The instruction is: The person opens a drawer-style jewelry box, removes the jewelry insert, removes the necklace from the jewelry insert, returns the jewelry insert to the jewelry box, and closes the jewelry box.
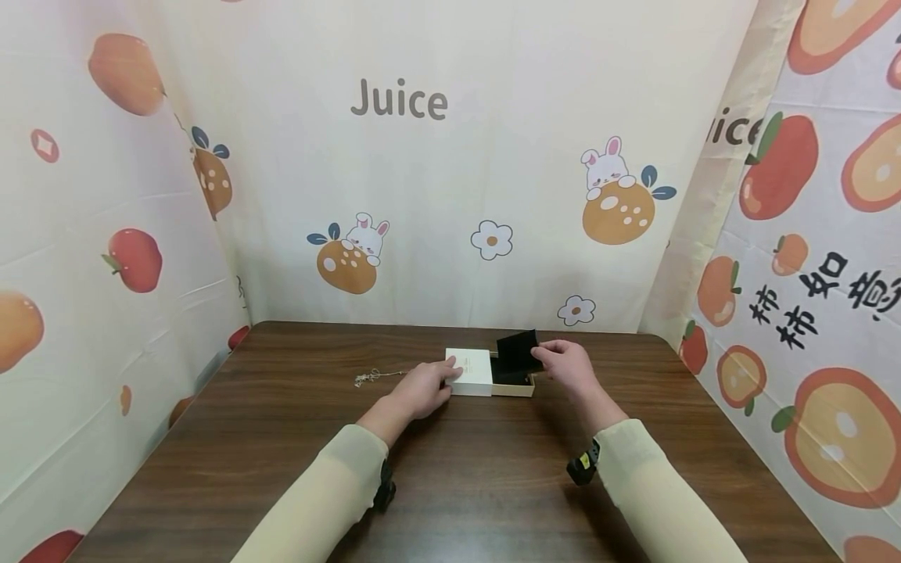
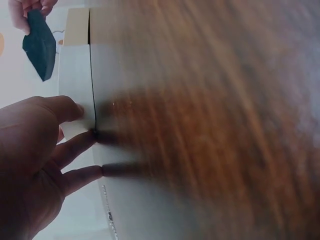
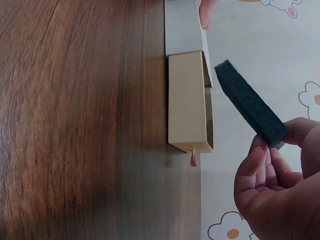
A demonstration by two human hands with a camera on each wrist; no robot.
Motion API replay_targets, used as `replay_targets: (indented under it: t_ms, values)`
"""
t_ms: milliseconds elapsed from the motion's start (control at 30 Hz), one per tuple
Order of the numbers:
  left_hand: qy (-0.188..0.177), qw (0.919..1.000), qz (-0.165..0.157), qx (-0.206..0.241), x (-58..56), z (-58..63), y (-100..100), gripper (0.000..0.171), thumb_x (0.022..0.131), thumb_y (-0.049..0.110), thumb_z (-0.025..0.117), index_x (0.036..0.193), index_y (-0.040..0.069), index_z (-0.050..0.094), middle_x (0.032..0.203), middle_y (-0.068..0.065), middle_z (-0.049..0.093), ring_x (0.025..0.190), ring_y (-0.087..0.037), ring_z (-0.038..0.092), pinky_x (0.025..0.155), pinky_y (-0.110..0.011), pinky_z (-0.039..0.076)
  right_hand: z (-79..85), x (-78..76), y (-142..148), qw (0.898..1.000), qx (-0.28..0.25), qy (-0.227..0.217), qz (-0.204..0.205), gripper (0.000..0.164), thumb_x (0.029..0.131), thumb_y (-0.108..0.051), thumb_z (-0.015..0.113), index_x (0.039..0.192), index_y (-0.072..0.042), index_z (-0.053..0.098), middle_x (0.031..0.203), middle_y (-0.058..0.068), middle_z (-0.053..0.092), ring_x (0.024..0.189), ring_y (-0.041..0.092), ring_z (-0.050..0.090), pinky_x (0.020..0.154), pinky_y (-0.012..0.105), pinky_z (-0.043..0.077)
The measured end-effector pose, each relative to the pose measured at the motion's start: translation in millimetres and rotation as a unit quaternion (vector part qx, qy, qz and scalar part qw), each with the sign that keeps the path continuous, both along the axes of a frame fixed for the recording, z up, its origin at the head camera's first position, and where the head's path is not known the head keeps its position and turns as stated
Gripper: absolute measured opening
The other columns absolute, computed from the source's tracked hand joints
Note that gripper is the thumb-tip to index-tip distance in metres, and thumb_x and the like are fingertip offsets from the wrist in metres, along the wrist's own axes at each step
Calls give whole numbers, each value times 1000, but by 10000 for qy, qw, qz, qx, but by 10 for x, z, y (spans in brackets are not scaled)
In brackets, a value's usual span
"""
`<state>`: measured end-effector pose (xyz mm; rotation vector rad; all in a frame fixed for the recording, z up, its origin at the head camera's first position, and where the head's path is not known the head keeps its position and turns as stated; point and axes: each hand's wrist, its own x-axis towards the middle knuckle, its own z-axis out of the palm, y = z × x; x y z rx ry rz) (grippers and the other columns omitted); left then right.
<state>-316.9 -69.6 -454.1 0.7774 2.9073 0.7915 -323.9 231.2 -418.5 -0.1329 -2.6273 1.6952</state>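
Note:
A small white drawer-style jewelry box (image 1: 473, 379) lies on the table with its beige inner drawer (image 3: 186, 100) slid partly out to the right. My left hand (image 1: 425, 389) holds the left end of the white sleeve, fingers over its top and side. With thumb and fingertips, my right hand (image 1: 568, 363) pinches a black foam pad (image 3: 252, 102) by one edge, tilted above the drawer. A short ribbon tab (image 3: 193, 158) sticks out of the drawer's end. Left of the box lies a thin silver chain (image 1: 369, 378), its one end bunched up.
The brown wooden table (image 1: 486, 485) reaches back to a cream printed curtain (image 1: 436, 172). Further printed curtains stand along the left and right sides. A black camera strap sits on each wrist.

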Motion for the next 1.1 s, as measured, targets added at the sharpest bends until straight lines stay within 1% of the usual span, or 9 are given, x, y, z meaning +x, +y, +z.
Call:
replay_targets:
  t_ms: [133, 267, 367, 533, 633, 800, 1000, 1100]
  values:
    - [0, 10000, -7, 5, -3, 0, 2, 47, 107, 5, 67, 153, 8, 64, 171, -15, 48, 154, -35, 54, 122, -50, 50, -12, -4, 18, 9998, 183, -56, -66, 38, 109, -27, 66, 130, 4, 73, 111, 12, 70, 96, 28, 66, 94, 45, 61]
    - [-74, 10000, 31, 21, -10, -2, 7, 47, 108, 6, 66, 155, 9, 63, 172, -13, 47, 155, -33, 53, 124, -50, 49, -18, -19, 43, 9988, 464, -129, -88, 38, 109, -29, 65, 127, 3, 75, 108, 11, 71, 93, 23, 64, 84, 37, 57]
    - [-134, 9999, 51, 61, -10, 0, 10, 47, 108, 6, 66, 155, 10, 63, 172, -12, 46, 156, -32, 51, 125, -49, 47, -21, -25, 51, 9973, 690, -215, -110, 38, 109, -29, 65, 127, 2, 76, 105, 11, 71, 91, 22, 64, 78, 32, 51]
    - [-150, 9999, 47, 73, -5, 4, 9, 47, 109, 6, 66, 155, 10, 63, 173, -12, 46, 156, -33, 51, 125, -50, 47, -14, -20, 59, 9952, 888, -394, -74, 39, 109, -29, 64, 127, 3, 76, 102, 11, 72, 90, 23, 64, 76, 32, 50]
    - [-153, 9998, 53, 69, 0, 3, 12, 47, 109, 6, 65, 155, 10, 63, 173, -12, 46, 156, -33, 51, 126, -50, 46, -12, -17, 64, 9936, 1024, -464, -106, 39, 109, -29, 64, 127, 3, 77, 101, 12, 73, 90, 24, 64, 76, 32, 50]
    - [-178, 9998, 89, 46, 20, 18, 19, 47, 109, 6, 65, 155, 10, 63, 173, -11, 45, 157, -33, 50, 127, -50, 45, -17, -6, 65, 9903, 1305, -455, -146, 38, 110, -29, 64, 126, 4, 76, 108, 17, 75, 93, 27, 66, 81, 36, 53]
    - [-111, 9999, 77, -18, 12, 1, 15, 46, 109, 7, 65, 155, 11, 63, 173, -13, 45, 157, -33, 50, 126, -50, 45, -99, -23, 27, 9903, 1329, -388, -77, 38, 110, -31, 66, 125, 2, 77, 112, 18, 75, 93, 28, 66, 82, 38, 54]
    - [-83, 9999, 56, -10, 5, -10, 11, 46, 109, 7, 65, 155, 11, 63, 173, -13, 45, 158, -33, 49, 126, -49, 45, -124, -33, -8, 9905, 1308, -414, -49, 40, 110, -31, 66, 128, 3, 75, 121, 22, 74, 99, 31, 67, 87, 42, 57]
